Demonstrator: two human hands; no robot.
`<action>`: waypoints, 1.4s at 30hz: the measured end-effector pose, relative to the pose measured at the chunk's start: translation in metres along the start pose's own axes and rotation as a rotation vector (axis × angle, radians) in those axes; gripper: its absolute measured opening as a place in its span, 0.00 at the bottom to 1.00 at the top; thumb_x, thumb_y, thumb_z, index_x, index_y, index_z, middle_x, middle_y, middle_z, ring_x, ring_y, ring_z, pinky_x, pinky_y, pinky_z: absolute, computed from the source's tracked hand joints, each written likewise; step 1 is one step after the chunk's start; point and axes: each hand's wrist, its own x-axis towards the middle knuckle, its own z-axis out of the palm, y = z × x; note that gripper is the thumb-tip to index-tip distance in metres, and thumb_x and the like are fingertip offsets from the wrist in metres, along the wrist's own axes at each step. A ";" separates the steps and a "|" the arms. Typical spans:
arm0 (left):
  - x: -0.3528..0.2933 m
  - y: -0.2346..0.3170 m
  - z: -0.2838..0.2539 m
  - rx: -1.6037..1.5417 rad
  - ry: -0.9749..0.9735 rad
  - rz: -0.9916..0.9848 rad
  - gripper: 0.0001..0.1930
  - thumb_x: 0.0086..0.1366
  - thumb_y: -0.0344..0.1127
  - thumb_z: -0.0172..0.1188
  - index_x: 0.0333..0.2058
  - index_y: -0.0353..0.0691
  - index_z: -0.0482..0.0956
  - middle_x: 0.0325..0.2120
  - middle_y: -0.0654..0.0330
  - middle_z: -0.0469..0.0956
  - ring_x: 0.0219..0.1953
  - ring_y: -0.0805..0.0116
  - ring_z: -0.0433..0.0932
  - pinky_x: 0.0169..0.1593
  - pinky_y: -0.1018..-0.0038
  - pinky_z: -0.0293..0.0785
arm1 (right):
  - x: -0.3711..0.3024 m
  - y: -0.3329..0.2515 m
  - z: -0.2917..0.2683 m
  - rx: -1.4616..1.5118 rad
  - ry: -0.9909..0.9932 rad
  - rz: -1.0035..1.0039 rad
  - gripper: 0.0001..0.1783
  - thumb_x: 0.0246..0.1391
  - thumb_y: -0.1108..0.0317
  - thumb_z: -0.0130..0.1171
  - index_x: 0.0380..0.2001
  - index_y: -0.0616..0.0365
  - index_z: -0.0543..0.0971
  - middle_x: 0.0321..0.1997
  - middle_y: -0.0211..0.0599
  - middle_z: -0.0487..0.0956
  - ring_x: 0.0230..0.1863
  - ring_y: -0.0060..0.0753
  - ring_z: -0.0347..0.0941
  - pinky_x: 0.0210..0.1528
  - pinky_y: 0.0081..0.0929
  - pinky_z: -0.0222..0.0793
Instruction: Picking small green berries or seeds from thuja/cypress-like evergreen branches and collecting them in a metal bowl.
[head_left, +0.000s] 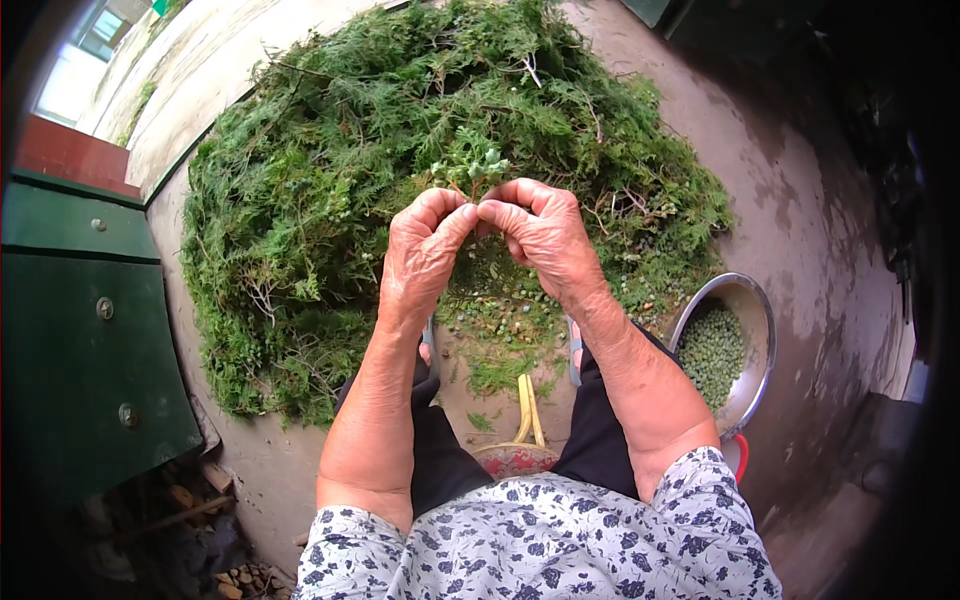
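Observation:
Held up in front of me is a small evergreen sprig [478, 165] carrying pale green seed cones. My left hand [425, 245] pinches its stem between thumb and forefinger. The thumb and fingers of my right hand [550, 235] close on the same stem, and the two thumbs meet there. Beyond and below both hands spreads a big heap of cut evergreen branches [310, 200]. At my right, a tilted metal bowl [762, 340] contains many small green cones [712, 358].
Loose cones and leaf bits [505, 325] litter the ground between my feet. A yellow forked handle [526, 405] and a red patterned seat edge [515, 461] show between my knees. Left stands a green cabinet [85, 350], with wood scraps [215, 480] nearby. A red rim [741, 458] peeks out by the bowl.

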 end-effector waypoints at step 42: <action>-0.004 0.008 0.006 -0.134 0.010 -0.134 0.06 0.54 0.31 0.59 0.23 0.36 0.76 0.16 0.69 0.71 0.19 0.82 0.66 0.24 0.84 0.60 | 0.008 0.004 0.000 -0.608 0.104 -0.605 0.17 0.46 0.57 0.62 0.32 0.59 0.75 0.31 0.39 0.77 0.33 0.31 0.74 0.35 0.25 0.67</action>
